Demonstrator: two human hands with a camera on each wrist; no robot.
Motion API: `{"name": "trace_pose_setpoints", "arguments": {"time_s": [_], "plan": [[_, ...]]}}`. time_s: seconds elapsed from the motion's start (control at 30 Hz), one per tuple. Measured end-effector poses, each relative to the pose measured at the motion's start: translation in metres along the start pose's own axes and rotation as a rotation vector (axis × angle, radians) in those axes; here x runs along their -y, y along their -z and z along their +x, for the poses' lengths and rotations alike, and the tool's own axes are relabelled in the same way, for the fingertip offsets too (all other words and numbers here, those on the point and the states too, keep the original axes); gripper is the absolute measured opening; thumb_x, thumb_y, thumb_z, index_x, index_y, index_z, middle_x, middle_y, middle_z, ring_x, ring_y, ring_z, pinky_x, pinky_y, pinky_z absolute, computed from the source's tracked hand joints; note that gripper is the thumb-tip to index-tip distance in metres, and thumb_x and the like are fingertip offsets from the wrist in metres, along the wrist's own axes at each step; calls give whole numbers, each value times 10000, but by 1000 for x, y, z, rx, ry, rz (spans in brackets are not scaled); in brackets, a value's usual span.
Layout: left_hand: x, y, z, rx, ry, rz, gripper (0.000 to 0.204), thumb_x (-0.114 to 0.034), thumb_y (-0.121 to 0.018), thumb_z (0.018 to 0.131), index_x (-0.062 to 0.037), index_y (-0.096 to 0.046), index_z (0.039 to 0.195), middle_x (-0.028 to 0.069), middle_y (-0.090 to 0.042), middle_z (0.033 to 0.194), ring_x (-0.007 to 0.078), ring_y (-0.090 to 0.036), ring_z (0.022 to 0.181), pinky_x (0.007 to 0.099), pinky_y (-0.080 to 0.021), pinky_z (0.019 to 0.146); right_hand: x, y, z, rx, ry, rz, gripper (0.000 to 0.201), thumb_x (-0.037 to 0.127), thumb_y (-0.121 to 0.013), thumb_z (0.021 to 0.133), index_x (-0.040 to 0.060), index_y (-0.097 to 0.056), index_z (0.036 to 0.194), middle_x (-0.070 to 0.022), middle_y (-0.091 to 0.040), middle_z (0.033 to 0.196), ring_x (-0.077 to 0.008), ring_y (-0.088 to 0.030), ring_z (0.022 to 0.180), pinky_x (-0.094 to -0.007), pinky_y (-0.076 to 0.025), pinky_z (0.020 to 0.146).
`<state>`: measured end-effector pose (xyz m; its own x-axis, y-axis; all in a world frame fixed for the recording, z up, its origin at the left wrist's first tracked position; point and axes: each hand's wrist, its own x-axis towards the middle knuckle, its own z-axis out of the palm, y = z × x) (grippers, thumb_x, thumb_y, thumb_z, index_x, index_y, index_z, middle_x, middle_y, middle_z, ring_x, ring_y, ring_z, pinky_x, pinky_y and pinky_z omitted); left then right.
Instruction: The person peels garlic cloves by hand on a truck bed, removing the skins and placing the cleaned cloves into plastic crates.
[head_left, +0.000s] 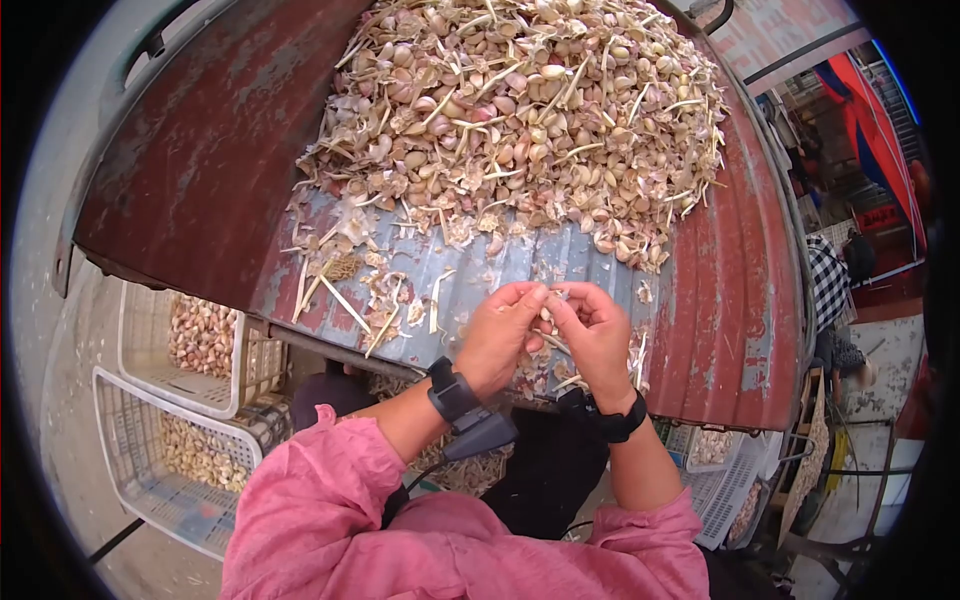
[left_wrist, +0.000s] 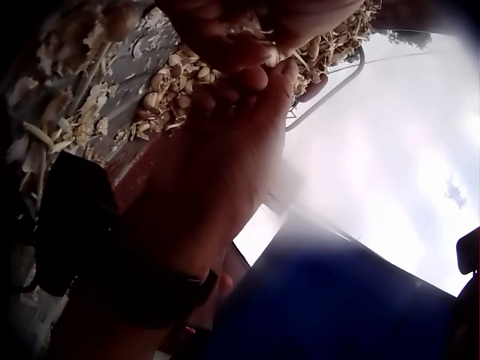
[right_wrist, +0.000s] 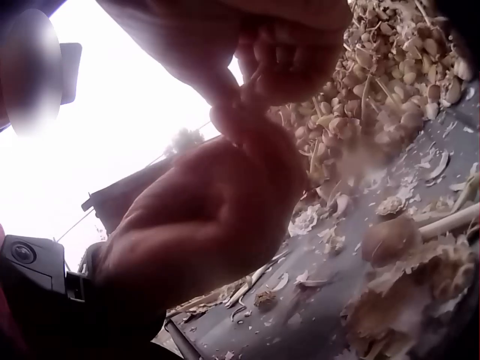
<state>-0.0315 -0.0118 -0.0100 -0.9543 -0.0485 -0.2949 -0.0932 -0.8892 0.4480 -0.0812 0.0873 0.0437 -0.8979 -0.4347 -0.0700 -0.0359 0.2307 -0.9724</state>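
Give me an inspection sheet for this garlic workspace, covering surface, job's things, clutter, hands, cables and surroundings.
Surface: ribbed metal sheet, rusty red with grey worn patches.
Job's things: garlic pile of cloves and dry stems heaped at the far end; one small garlic piece between both hands.
Clutter: loose skins and stems scattered on the sheet between the pile and the hands.
Hands: left hand and right hand meet fingertip to fingertip, pinching the piece.
Cables: a dark lead runs from the left wrist unit toward the pink sleeve.
Surroundings: white crates holding garlic below left; a person in a checked shirt at right.
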Motion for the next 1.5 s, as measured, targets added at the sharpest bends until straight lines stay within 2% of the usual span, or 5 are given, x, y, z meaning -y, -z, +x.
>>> {"name": "trace_pose_setpoints", "arguments": {"time_s": [0.2,0.5,0.7,1.0,1.5], "plan": [[-1,-3,-3,82,66,-114,180,-204,-479,871,-34,-492,930,10,-524,781,57,-486,645,174,-373,486,5,0,2,-20,351,-476,45,42,-541,811,1,-522,811,-31,-564,623,-77,-564,528,-190,-421,439],[-13,-6,-7,232,26,-17,188,-195,-500,856,-25,-508,937,33,-533,817,85,-477,661,183,-351,503,-4,22,12,193,-212,629,97,93,-477,854,15,-480,795,-52,-546,631,-90,-546,570,-211,-439,514],[-24,-11,-16,210,51,-117,176,-168,-533,835,-24,-506,933,60,-537,857,104,-469,597,177,-341,467,-16,52,24,35,113,-754,263,102,-576,716,52,-600,973,-105,-583,794,-195,-571,679,-287,-455,619],[-64,-70,-105,971,89,-235,161,-118,-580,796,-5,-551,909,116,-529,860,216,-505,797,312,-377,721,-52,30,131,83,376,-1002,302,51,-551,726,68,-570,1027,-138,-517,1017,-275,-547,825,-334,-438,731],[-53,-85,-129,1098,71,-421,172,-112,-604,783,33,-587,873,109,-590,826,211,-564,775,292,-427,679,-49,67,51,-55,62,-761,175,63,-559,732,-19,-612,878,-85,-598,710,-129,-550,610,-241,-436,573]]}}
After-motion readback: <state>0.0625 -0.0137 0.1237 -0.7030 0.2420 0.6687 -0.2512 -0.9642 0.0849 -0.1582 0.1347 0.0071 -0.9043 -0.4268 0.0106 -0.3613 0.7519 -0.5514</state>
